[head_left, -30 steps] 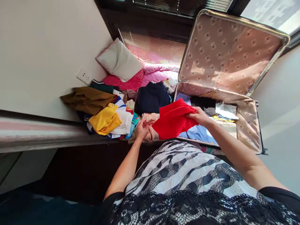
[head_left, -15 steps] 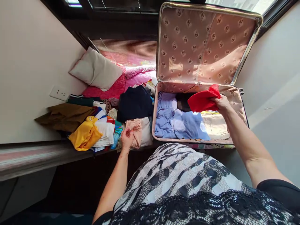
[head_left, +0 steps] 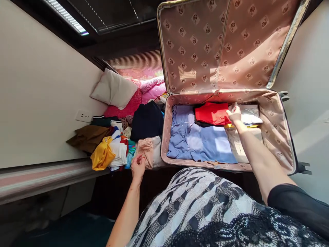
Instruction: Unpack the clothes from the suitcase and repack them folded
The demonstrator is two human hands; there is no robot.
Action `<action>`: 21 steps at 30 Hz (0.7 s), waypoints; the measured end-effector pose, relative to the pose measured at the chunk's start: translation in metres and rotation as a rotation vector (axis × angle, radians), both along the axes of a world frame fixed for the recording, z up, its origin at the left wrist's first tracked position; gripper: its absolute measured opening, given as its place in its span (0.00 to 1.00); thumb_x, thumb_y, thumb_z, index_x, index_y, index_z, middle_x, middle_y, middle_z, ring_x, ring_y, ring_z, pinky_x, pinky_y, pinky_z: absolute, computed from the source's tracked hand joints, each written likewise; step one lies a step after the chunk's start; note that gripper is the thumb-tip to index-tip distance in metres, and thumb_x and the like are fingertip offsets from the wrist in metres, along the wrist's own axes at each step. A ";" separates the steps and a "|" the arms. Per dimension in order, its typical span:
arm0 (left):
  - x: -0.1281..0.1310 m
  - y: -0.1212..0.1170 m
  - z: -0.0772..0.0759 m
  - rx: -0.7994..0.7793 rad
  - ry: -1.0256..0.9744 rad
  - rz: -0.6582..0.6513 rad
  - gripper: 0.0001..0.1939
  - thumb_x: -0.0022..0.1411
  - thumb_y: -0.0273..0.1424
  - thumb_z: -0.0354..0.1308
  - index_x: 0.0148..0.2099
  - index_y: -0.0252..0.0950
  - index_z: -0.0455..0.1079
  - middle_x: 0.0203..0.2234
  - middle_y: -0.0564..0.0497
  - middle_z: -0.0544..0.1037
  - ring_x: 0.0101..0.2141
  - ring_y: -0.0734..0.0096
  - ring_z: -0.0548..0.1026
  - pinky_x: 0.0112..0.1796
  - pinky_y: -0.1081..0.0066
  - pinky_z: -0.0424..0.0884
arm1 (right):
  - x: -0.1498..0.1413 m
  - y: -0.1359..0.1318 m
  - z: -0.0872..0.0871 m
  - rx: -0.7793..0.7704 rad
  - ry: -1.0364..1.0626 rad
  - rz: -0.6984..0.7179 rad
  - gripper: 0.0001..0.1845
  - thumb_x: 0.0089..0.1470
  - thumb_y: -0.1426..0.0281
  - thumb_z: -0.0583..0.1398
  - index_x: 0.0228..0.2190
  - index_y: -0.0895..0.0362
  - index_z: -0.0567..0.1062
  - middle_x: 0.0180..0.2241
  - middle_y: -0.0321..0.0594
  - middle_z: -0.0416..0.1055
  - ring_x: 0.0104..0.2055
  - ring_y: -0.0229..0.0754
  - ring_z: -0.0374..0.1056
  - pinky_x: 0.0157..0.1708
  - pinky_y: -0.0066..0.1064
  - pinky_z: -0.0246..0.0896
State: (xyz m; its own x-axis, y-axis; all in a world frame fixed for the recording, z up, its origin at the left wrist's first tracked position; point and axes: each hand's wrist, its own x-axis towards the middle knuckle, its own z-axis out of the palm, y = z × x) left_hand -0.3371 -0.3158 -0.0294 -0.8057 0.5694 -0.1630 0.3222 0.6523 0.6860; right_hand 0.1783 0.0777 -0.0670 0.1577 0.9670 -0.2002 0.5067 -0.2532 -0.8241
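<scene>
In the head view, a folded red garment point(head_left: 212, 113) lies at the back of the open suitcase point(head_left: 164, 151), partly over a black item. My right hand point(head_left: 234, 115) is at its right end, fingers apart. Blue-purple clothing point(head_left: 203, 142) fills the front left of the case, and beige clothing point(head_left: 238, 141) is beside it, partly behind my right forearm. Outside the case, my left hand point(head_left: 138, 167) is loosely curled at the edge of a pale pink garment point(head_left: 146, 151), with a gap between thumb and fingers.
Left of the case are a dark navy garment point(head_left: 147, 120), a yellow cloth point(head_left: 103, 154), a white folded cloth point(head_left: 118, 152) and a brown garment point(head_left: 88, 137). A pillow point(head_left: 114, 88) leans against the wall. The suitcase lid point(head_left: 195, 51) stands raised at the back.
My right hand has lowered the red garment into the suitcase and released it, spread flatter. My left hand stays by the pink garment. The view has shifted.
</scene>
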 end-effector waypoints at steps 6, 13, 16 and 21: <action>0.013 -0.006 -0.005 -0.024 0.069 -0.021 0.16 0.60 0.39 0.65 0.48 0.39 0.79 0.49 0.40 0.79 0.49 0.49 0.83 0.46 0.54 0.85 | -0.045 -0.014 -0.017 0.126 -0.416 0.310 0.36 0.66 0.55 0.61 0.70 0.57 0.72 0.80 0.63 0.43 0.77 0.75 0.39 0.68 0.76 0.39; 0.034 0.015 0.007 -0.048 0.072 -0.049 0.14 0.63 0.28 0.64 0.51 0.37 0.78 0.52 0.40 0.78 0.53 0.54 0.80 0.54 0.55 0.81 | -0.051 0.004 -0.086 -0.079 -0.429 0.415 0.39 0.62 0.49 0.61 0.66 0.59 0.77 0.76 0.81 0.43 0.75 0.74 0.49 0.59 0.76 0.47; 0.036 0.025 0.001 -0.093 0.105 -0.101 0.17 0.62 0.26 0.66 0.54 0.37 0.78 0.54 0.38 0.77 0.57 0.51 0.79 0.63 0.50 0.74 | -0.048 0.024 -0.100 -0.045 -0.354 0.377 0.39 0.50 0.45 0.67 0.56 0.55 0.83 0.74 0.83 0.49 0.72 0.78 0.53 0.55 0.80 0.47; 0.048 0.051 -0.028 -0.062 0.129 -0.146 0.38 0.56 0.30 0.76 0.68 0.36 0.71 0.68 0.31 0.69 0.69 0.37 0.67 0.72 0.43 0.58 | -0.048 0.021 -0.065 -0.109 -0.498 0.311 0.41 0.43 0.45 0.67 0.55 0.52 0.84 0.74 0.77 0.53 0.78 0.88 0.40 0.62 0.83 0.31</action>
